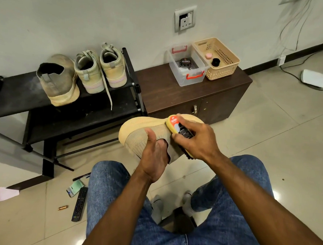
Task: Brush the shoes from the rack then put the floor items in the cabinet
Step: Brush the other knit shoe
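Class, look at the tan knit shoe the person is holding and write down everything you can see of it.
The tan knit shoe has a ribbed woven upper and a thick, paler sand-coloured sole. It is held off the floor, tipped on its side with the sole towards the black shoe rack. The left hand grips it, fingers tucked inside the opening, thumb on the upper. The right hand presses a yellow-backed, dark-bristled shoe brush against its heel side.

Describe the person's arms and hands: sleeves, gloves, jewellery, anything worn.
Both forearms are bare up to the frame's edge, with no sleeves in view. The left hand and the right hand wear no gloves, and no rings, watch or bracelet show on the fingers or wrists. Below the arms, the legs wear blue denim jeans.
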